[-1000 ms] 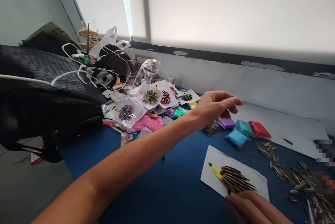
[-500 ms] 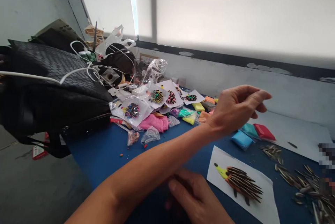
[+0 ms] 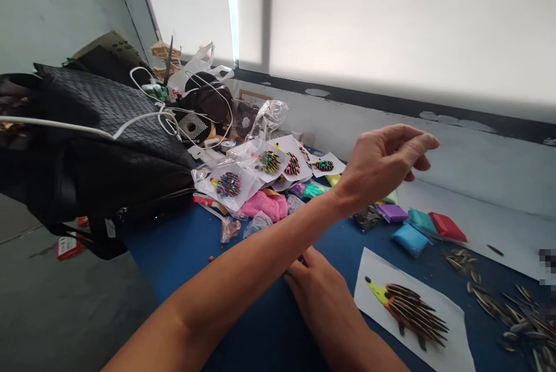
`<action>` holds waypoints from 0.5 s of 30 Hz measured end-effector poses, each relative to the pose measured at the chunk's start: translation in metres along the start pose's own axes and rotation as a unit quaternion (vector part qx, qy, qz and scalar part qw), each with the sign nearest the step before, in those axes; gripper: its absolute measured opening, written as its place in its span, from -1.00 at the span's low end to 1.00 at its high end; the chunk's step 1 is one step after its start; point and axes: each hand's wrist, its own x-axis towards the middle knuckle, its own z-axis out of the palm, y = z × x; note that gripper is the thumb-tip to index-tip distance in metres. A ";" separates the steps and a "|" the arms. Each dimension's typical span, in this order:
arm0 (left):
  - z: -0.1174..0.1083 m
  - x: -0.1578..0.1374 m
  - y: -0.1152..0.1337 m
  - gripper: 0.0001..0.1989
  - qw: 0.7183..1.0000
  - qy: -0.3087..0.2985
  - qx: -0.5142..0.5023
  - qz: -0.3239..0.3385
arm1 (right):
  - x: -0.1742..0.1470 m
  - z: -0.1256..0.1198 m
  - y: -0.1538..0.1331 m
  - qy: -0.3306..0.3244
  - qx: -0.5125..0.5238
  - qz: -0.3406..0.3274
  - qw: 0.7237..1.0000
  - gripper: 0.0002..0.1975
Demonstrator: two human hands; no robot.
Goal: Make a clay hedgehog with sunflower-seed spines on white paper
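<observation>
My left hand (image 3: 386, 160) is raised over the table at the end of an outstretched forearm, its fingers curled and thumb pressed in. No object shows in it. Below and behind that forearm, my right hand (image 3: 324, 288) is bent, with its fingertips hidden by the arm. Whether they touch the forearm or hold something small, I cannot make out. Just right of my right hand lies a white sheet (image 3: 367, 262) with a hedgehog figure (image 3: 412, 311). It has a yellow head, an orange underside, dark legs and striped seed spines.
Loose sunflower seeds (image 3: 516, 320) lie at the right. Blue (image 3: 410, 240), teal, red and purple clay packets sit beyond the sheet. Several smaller seed hedgehogs (image 3: 228, 185) on paper, a pink cloth-like lump (image 3: 264, 205) and plastic bags are at the back. A black bag (image 3: 108, 157) fills the left.
The view has shifted slightly, with things appearing further right. My right hand has moved up against the left forearm, covering its fingers more. My left hand has shifted a little left and up.
</observation>
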 end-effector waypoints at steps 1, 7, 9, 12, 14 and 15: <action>0.000 -0.002 0.000 -0.83 1.000 -0.006 0.002 -0.003 | 0.002 0.002 -0.002 -0.002 -0.003 -0.003 1.000 -0.68; 0.007 -0.007 0.003 -0.84 0.999 -0.037 -0.006 0.000 | 0.024 -0.003 -0.003 0.008 -0.038 0.008 0.999 -0.69; 0.008 -0.008 0.005 -0.85 0.999 -0.043 -0.009 0.007 | 0.036 -0.011 -0.001 0.020 -0.051 0.017 0.998 -0.73; 0.010 -0.011 0.008 -0.85 0.998 -0.062 -0.012 0.032 | 0.053 -0.021 0.001 0.044 -0.066 0.027 0.996 -0.85; 0.010 -0.013 0.009 -0.85 0.996 -0.071 -0.008 0.049 | 0.058 -0.026 0.001 0.053 -0.066 0.016 0.996 -0.88; 0.010 -0.014 0.010 -0.85 0.996 -0.073 -0.005 0.056 | 0.058 -0.027 0.001 0.056 -0.063 0.011 0.996 -0.87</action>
